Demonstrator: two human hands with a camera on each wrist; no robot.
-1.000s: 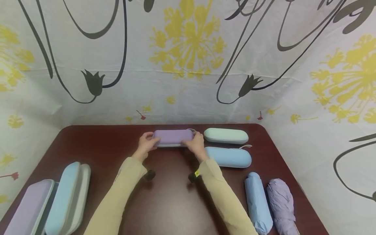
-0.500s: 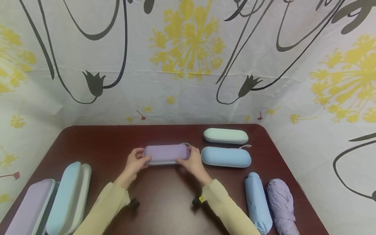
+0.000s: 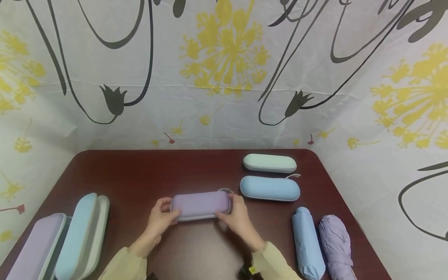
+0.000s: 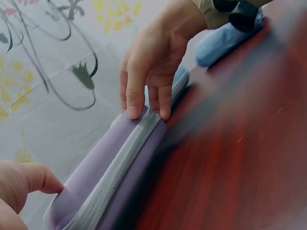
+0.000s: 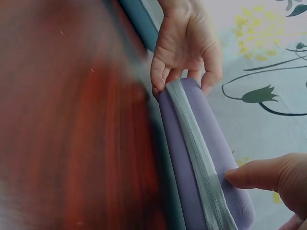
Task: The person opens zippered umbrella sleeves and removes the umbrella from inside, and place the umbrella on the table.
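Observation:
A purple zippered case (image 3: 201, 205), long with rounded ends, is held level between both hands over the middle of the table. My left hand (image 3: 161, 218) grips its left end, thumb on the near side. At the other end my right hand (image 3: 239, 218) pinches the case, the thumb toward me. A pale zipper band runs along the side of the case (image 4: 112, 177) in the left wrist view. The right wrist view shows the same purple case (image 5: 196, 143) with a hand at each end. A small strap loop sticks out behind its right end.
On the dark red table (image 3: 140, 167), a mint case (image 3: 269, 163) and a blue case (image 3: 269, 188) lie at back right. A folded blue umbrella (image 3: 308, 243) and a purple umbrella (image 3: 336, 247) lie front right. Larger purple (image 3: 36, 247) and blue (image 3: 77, 233) cases, plus a whitish one (image 3: 98, 237), stand left.
Both hands have brought the purple case from the back of the table, beside the mint case, toward me to the middle. Both hands have kept their hold on its ends.

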